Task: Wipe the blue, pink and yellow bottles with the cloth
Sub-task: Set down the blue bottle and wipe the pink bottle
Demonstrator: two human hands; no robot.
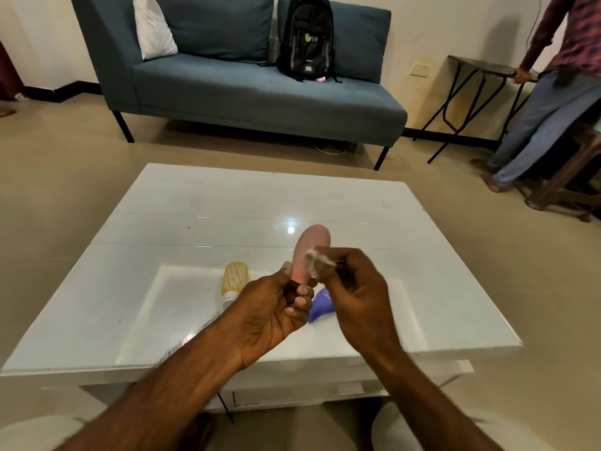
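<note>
Both bare forearms reach in from 6 o'clock and meet at centre. The left hand (276,309) is turned palm-up, its fingers curled and its thumb pointing to 12 o'clock, closed around the lower end of something. The right hand (353,288) sits just at 3 o'clock of it, knuckles up, fingertips pinched together toward 10 o'clock.

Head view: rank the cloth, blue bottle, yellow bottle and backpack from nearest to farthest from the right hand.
From the right hand:
1. Cloth, pinched in its fingers against the pink bottle.
2. Blue bottle, lying on the table just below its fingers.
3. Yellow bottle, lying farther left, beyond the left hand.
4. Backpack, across the room on the sofa.
</note>
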